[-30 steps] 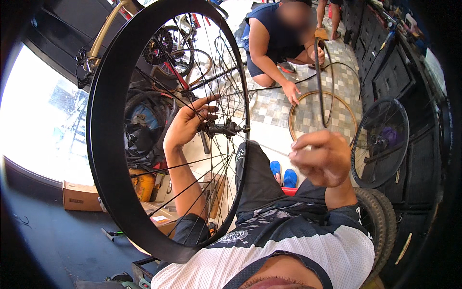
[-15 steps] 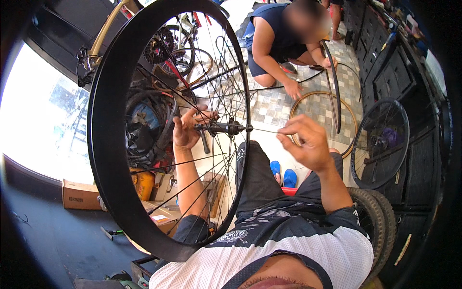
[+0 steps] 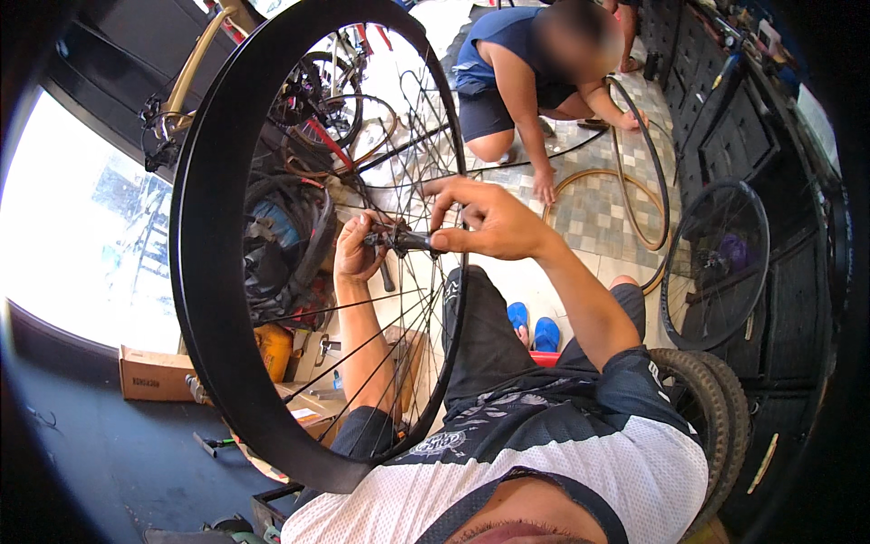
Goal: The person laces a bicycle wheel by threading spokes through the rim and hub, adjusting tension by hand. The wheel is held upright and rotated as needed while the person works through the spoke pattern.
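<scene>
A large bicycle wheel with a deep black rim [image 3: 207, 227] stands tilted in front of me, its lower edge against my shirt. Its black hub [image 3: 412, 240] sits amid thin black spokes. At the hub's left end, my left hand [image 3: 356, 249] is closed with thumb and fingers around the end of the axle. My right hand [image 3: 498, 222] is at the hub's other end. Its thumb touches the hub there, while the fingers are apart and stretched over the spokes. The thin metal rod seen earlier does not show now.
Ahead, a person [image 3: 517, 82] crouches on the tiled floor, handling a black tyre [image 3: 657, 172] and a tan-edged tyre [image 3: 580, 177]. Another wheel [image 3: 666, 308] leans against dark cabinets [image 3: 734, 136] on the right. Bicycles stand at far left. A cardboard box [image 3: 149, 374] lies below the bright window.
My right hand has moved left to the hub, and the thin rod it pinched has gone from sight. My left fingers have curled in around the axle end. The person's black tyre has shifted.
</scene>
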`<state>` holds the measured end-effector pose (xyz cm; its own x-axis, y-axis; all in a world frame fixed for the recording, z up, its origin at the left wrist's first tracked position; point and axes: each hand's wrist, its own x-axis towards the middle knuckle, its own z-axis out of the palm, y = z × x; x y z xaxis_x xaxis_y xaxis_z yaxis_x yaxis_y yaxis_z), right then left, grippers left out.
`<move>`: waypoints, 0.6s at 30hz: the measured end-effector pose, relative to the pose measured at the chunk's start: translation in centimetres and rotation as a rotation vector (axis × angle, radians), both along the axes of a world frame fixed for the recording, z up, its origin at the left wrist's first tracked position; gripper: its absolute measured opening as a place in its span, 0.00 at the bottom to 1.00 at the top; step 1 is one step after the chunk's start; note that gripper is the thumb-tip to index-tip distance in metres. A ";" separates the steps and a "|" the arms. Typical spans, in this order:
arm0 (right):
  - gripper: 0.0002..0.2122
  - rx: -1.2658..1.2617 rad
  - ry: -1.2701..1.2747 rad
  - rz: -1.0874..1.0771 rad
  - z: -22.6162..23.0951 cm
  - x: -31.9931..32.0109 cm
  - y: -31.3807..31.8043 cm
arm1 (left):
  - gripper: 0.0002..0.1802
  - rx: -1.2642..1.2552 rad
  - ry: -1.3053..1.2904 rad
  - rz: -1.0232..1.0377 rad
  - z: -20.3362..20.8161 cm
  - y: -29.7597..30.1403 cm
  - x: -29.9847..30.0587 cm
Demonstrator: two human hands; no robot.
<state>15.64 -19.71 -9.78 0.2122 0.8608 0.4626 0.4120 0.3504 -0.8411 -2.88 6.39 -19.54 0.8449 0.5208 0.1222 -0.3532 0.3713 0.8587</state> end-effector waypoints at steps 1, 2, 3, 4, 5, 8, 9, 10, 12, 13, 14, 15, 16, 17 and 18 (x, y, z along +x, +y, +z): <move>0.23 0.006 0.029 0.041 -0.1 -0.3 0.9 | 0.17 -0.022 0.024 0.042 0.0 0.2 -0.3; 0.24 0.018 0.027 0.033 -0.3 -0.5 1.4 | 0.16 -0.052 0.051 0.070 -0.2 0.3 -0.3; 0.24 0.031 0.027 0.035 -0.7 -0.8 2.2 | 0.15 -0.040 0.028 0.110 -0.5 0.7 -0.4; 0.25 0.065 0.004 -0.002 -0.9 -1.0 2.4 | 0.14 -0.019 0.015 0.147 -0.4 1.1 -0.5; 0.24 0.066 0.023 -0.008 -0.8 -1.2 2.1 | 0.14 -0.035 0.023 0.224 -0.1 1.3 -0.3; 0.26 -0.036 -0.001 -0.034 0.1 -1.6 0.9 | 0.14 -0.145 0.024 0.317 0.2 3.8 -0.7; 0.26 -0.039 -0.005 -0.025 0.2 -1.8 0.9 | 0.15 -0.173 -0.052 0.235 -0.2 5.8 -1.8; 0.25 -0.018 -0.005 -0.036 0.3 -2.0 0.9 | 0.15 -0.199 -0.127 0.156 -0.7 7.7 -2.9; 0.25 0.020 -0.008 -0.060 0.2 -2.1 0.9 | 0.17 -0.300 -0.277 0.219 0.2 8.6 -3.2; 0.24 0.046 -0.012 -0.082 0.0 -2.0 0.8 | 0.17 -0.287 -0.280 0.270 0.3 8.7 -3.3; 0.23 0.072 -0.020 -0.101 -0.1 -2.1 0.9 | 0.18 -0.266 -0.290 0.331 1.0 8.6 -3.4; 0.22 0.077 0.031 -0.097 0.0 -2.2 1.0 | 0.19 -0.232 -0.360 0.245 1.5 8.6 -3.5; 0.21 0.075 0.094 -0.111 -0.2 -2.3 1.1 | 0.18 -0.226 -0.326 0.285 3.1 6.9 -2.5; 0.20 0.077 0.158 -0.117 -0.4 -2.4 1.2 | 0.18 -0.185 -0.316 0.292 4.5 5.1 -1.6; 0.21 0.083 0.223 -0.123 -0.5 -2.6 1.4 | 0.18 -0.144 -0.303 0.297 5.8 3.3 -0.8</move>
<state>13.06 -18.34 -10.27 0.4175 0.7834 0.4604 0.2639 0.3803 -0.8864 -3.68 9.71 -13.74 0.5933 0.7654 0.2493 -0.6901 0.3243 0.6470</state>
